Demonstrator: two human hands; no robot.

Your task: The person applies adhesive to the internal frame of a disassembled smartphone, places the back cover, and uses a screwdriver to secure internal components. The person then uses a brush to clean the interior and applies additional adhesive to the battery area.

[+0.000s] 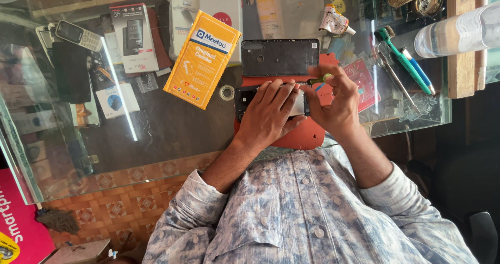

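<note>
An opened black phone lies on a red-orange work mat on the glass counter. My left hand lies over the phone with fingers spread, holding it down, and covers most of it. My right hand pinches a small screwdriver with a yellow-green handle, its tip pointing down at the phone's right end near my left fingertips. The phone's detached black back cover lies just beyond, at the mat's far edge.
A yellow box lies tilted to the left, with a small tape ring beside it. Boxes, old phones and parts show under the glass at left. A toothbrush, tweezers and a plastic bottle sit at right.
</note>
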